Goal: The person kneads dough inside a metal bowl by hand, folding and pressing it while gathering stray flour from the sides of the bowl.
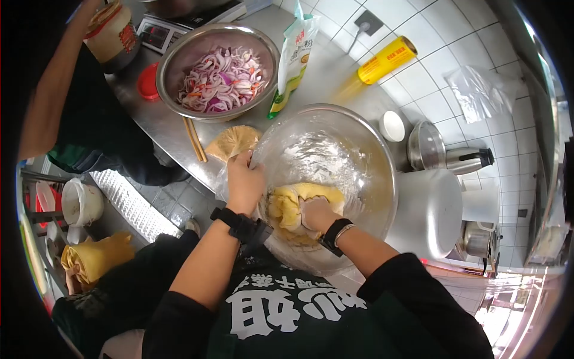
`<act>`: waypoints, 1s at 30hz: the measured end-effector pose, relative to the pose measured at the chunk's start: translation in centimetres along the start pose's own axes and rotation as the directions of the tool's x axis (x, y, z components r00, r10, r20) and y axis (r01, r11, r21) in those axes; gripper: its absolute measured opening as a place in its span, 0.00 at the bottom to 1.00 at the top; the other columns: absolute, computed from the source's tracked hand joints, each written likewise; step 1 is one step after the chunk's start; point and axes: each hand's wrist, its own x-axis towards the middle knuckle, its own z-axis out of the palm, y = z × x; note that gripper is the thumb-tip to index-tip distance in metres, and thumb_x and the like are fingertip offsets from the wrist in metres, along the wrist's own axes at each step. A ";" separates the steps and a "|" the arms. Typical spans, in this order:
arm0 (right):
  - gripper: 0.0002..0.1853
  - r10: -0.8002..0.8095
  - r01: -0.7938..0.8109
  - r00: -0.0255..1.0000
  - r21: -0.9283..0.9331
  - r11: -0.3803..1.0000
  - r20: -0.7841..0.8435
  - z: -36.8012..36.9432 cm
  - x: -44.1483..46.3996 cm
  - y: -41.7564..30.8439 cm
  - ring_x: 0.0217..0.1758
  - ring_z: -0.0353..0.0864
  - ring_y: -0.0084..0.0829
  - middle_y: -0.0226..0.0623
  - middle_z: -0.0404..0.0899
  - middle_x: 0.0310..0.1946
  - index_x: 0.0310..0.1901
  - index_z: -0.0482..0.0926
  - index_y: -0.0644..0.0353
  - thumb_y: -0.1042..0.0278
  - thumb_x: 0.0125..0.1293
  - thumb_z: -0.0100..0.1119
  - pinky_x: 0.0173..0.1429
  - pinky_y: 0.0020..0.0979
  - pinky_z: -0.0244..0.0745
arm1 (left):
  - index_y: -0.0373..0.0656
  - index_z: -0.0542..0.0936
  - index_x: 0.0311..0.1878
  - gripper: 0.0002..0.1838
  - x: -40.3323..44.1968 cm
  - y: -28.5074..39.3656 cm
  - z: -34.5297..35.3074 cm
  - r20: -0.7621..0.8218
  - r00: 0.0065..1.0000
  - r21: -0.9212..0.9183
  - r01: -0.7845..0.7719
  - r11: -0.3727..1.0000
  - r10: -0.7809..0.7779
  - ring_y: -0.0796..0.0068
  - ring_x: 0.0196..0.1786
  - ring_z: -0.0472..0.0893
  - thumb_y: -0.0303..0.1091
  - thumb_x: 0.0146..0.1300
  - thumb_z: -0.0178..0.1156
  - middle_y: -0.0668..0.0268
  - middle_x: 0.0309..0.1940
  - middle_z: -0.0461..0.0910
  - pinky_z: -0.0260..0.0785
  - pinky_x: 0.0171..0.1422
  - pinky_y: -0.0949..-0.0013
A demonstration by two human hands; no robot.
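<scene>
A large steel mixing bowl point(382, 173) stands on the counter in front of me, its inner wall dusted with white flour point(317, 149). At its near side lies a lump of yellow dough point(287, 200). My right hand point(317, 215) is closed and pressed into the dough, with its fingertips hidden in it. On the bowl's left rim is my left hand point(244, 185), closed around the edge. Beside that hand, a clear plastic bag of tan crumbs or powder point(233, 140) rests on the counter.
A steel bowl of sliced red onion point(224, 81), chopsticks point(194, 140), a green-white packet point(293, 60), a yellow film roll point(388, 60) and a small white bowl point(392, 125) surround the mixing bowl. A large metal pot point(427, 209) stands right. Another person's arm point(45, 96) is at left.
</scene>
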 end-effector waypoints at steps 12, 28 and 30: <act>0.36 0.062 -0.070 0.998 0.528 0.846 0.032 3.3 -6.1 11.4 0.57 0.74 0.44 0.50 0.67 0.62 0.66 0.59 0.65 0.71 0.56 0.61 0.62 0.37 0.69 | 0.32 0.75 0.52 0.21 0.2 -1.7 0.7 -0.006 0.999 -0.145 0.031 0.989 -0.032 0.53 0.51 0.74 0.26 0.54 0.62 0.48 0.50 0.70 0.66 0.58 0.64; 0.22 0.199 -0.082 0.937 0.374 0.924 -0.287 0.9 4.0 -3.1 0.29 0.77 0.54 0.56 0.76 0.29 0.47 0.71 0.67 0.54 0.62 0.54 0.33 0.47 0.71 | 0.32 0.75 0.51 0.20 0.2 -0.2 0.1 -0.004 0.994 0.066 -0.111 0.992 0.112 0.48 0.51 0.74 0.26 0.53 0.61 0.44 0.47 0.71 0.66 0.57 0.61; 0.19 0.123 -0.062 0.978 0.331 0.942 -0.166 2.0 5.9 -1.4 0.29 0.77 0.53 0.56 0.76 0.29 0.39 0.75 0.67 0.56 0.62 0.53 0.34 0.46 0.72 | 0.32 0.75 0.51 0.20 0.0 -0.8 0.2 0.019 0.996 0.054 -0.093 0.994 0.092 0.47 0.51 0.74 0.26 0.53 0.61 0.43 0.48 0.71 0.66 0.58 0.61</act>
